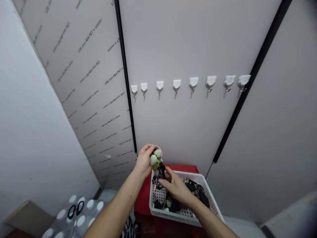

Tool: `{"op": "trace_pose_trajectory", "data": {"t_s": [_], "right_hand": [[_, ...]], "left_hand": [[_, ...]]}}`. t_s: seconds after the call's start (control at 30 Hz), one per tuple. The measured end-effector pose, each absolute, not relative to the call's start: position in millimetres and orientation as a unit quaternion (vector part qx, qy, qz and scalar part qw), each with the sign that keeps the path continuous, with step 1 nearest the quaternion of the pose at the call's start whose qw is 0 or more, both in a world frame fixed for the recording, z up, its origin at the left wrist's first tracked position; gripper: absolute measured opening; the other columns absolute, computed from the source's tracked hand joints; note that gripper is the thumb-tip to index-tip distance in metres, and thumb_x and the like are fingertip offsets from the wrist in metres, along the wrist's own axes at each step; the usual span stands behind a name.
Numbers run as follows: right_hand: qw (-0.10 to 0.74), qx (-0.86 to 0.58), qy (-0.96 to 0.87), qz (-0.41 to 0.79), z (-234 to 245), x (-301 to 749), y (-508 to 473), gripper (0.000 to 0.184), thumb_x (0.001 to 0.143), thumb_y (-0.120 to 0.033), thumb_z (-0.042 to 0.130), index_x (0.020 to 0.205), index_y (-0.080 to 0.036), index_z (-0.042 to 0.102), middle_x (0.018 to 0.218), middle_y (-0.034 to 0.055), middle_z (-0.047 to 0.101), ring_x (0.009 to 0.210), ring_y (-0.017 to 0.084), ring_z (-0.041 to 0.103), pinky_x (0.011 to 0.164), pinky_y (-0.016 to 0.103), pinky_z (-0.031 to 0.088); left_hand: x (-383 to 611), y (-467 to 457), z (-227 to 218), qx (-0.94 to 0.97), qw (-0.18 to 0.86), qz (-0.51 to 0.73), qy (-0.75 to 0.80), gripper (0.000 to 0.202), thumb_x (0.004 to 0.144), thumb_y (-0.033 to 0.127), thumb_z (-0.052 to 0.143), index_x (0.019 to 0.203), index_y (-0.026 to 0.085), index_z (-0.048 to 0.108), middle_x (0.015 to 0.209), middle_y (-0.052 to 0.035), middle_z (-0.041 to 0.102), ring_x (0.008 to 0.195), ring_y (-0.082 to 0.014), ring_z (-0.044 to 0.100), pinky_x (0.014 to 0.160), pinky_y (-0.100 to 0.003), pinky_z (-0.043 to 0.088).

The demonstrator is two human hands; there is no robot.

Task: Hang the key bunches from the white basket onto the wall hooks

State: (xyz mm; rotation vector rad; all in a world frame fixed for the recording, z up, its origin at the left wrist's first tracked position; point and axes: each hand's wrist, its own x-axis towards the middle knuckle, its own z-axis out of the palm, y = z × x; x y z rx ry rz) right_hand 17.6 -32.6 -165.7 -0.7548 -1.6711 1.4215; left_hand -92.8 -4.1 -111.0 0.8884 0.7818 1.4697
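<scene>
My left hand (145, 160) pinches the pink loop of a keychain (154, 160) with pale green rounded charms and a yellow-green piece. Below the charms hang dark keys (161, 169) in a bunch. My right hand (177, 186) is at the keys, thumb and fingers bent around their lower part; its exact hold is partly hidden. Both hands are above a white plastic basket (215, 201), with more dark key bunches (198, 190) lying in it. The basket stands on a red cloth (142, 201).
A row of several white adhesive hooks (176, 84) is fixed to the pale wall panel ahead. Black strips (125, 66) run down the panel's edges. At lower left, black-handled scissors (75, 210) lie on packed bottles with white caps (81, 220), beside a cardboard piece (29, 218).
</scene>
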Motion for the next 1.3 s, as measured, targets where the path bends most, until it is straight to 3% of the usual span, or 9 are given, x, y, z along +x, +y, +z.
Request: {"op": "trace_pose_trajectory", "data": {"t_s": [0.23, 0.37, 0.53, 0.63, 0.73, 0.83, 1.0, 1.13, 1.3], "right_hand": [[0.34, -0.419, -0.691, 0.48, -149.9, 52.6, -18.9, 0.025, 0.065, -0.033, 0.044, 0.079, -0.014, 0.052, 0.069, 0.0011, 0.054, 0.063, 0.011, 0.048, 0.059, 0.022, 0.038], [0.299, -0.498, -0.713, 0.393, -119.3, 83.9, -4.2, 0.025, 0.064, -0.036, 0.043, 0.062, -0.013, 0.053, 0.048, -0.0026, 0.045, 0.044, 0.007, 0.038, 0.044, 0.019, 0.03], [0.291, -0.476, -0.774, 0.3, -69.7, 81.9, 8.9, 0.026, 0.064, -0.037, 0.042, 0.06, -0.014, 0.053, 0.047, -0.0031, 0.042, 0.045, 0.007, 0.036, 0.044, 0.019, 0.028], [0.272, -0.452, -0.817, 0.232, -45.6, 59.6, 12.5, 0.021, 0.062, -0.033, 0.044, 0.055, -0.015, 0.053, 0.045, -0.0032, 0.042, 0.045, 0.007, 0.035, 0.043, 0.019, 0.027], [0.27, -0.457, -0.825, 0.194, -30.8, 33.8, 16.9, 0.018, 0.06, -0.026, 0.044, 0.049, -0.014, 0.05, 0.043, -0.0027, 0.044, 0.043, 0.006, 0.036, 0.041, 0.018, 0.025], [0.321, -0.484, -0.789, 0.199, -22.2, 15.1, 23.8, 0.014, 0.059, -0.021, 0.041, 0.049, -0.013, 0.048, 0.043, -0.0024, 0.045, 0.041, 0.006, 0.038, 0.039, 0.018, 0.027], [0.408, -0.442, -0.738, 0.306, -16.5, -0.6, 32.8, 0.007, 0.058, -0.021, 0.043, 0.059, -0.014, 0.045, 0.04, -0.0056, 0.041, 0.036, 0.005, 0.038, 0.037, 0.017, 0.03], [0.397, -0.388, -0.73, 0.399, -15.5, -13.0, 33.0, 0.017, 0.058, -0.02, 0.047, 0.073, -0.013, 0.047, 0.042, -0.0061, 0.044, 0.038, 0.005, 0.042, 0.042, 0.018, 0.035], [0.385, -0.407, -0.732, 0.388, -12.0, -31.3, 36.1, 0.024, 0.058, -0.024, 0.05, 0.078, -0.01, 0.052, 0.052, -0.0029, 0.05, 0.041, 0.004, 0.041, 0.041, 0.017, 0.033]], "left_hand": [[-103.2, 3.3, -119.2, 0.343, 0.588, 0.659, 0.321, 0.019, 0.053, 0.029, 0.052, 0.057, 0.013, 0.043, 0.052, 0.0014, 0.049, 0.046, -0.0069, 0.045, 0.046, -0.02, 0.034], [-110.3, 4.8, -128.9, 0.339, 0.584, 0.656, 0.337, 0.02, 0.052, 0.031, 0.053, 0.054, 0.013, 0.043, 0.052, 0.0008, 0.05, 0.047, -0.0075, 0.045, 0.048, -0.021, 0.035], [-99.0, 4.7, -128.7, 0.434, 0.579, 0.581, 0.373, 0.017, 0.053, 0.026, 0.055, 0.059, 0.012, 0.047, 0.055, -0.0013, 0.052, 0.051, -0.0088, 0.047, 0.051, -0.021, 0.035], [-88.3, 6.6, -114.8, 0.538, 0.518, 0.557, 0.363, 0.023, 0.051, 0.017, 0.057, 0.072, 0.012, 0.051, 0.069, -0.0029, 0.054, 0.064, -0.0099, 0.048, 0.059, -0.02, 0.036], [-81.1, 9.9, -98.4, 0.612, 0.436, 0.548, 0.367, 0.019, 0.053, 0.015, 0.054, 0.072, 0.012, 0.052, 0.063, -0.0005, 0.052, 0.059, -0.0082, 0.045, 0.055, -0.019, 0.034], [-79.4, 12.0, -86.5, 0.605, 0.374, 0.574, 0.405, 0.011, 0.057, 0.018, 0.05, 0.066, 0.011, 0.051, 0.056, 0.0013, 0.049, 0.052, -0.0065, 0.041, 0.049, -0.018, 0.032], [-88.0, 12.6, -75.7, 0.593, 0.332, 0.623, 0.388, 0.016, 0.063, 0.019, 0.043, 0.073, 0.012, 0.052, 0.063, -0.0004, 0.051, 0.058, -0.0074, 0.043, 0.054, -0.018, 0.033], [-104.7, 16.7, -72.8, 0.584, 0.363, 0.622, 0.376, 0.016, 0.064, 0.022, 0.04, 0.068, 0.011, 0.051, 0.057, 0.0001, 0.047, 0.054, -0.0065, 0.04, 0.052, -0.018, 0.031], [-128.7, 24.1, -72.0, 0.605, 0.365, 0.587, 0.396, 0.014, 0.063, 0.021, 0.041, 0.066, 0.011, 0.05, 0.056, 0.0004, 0.048, 0.052, -0.0064, 0.041, 0.051, -0.019, 0.031]]}}
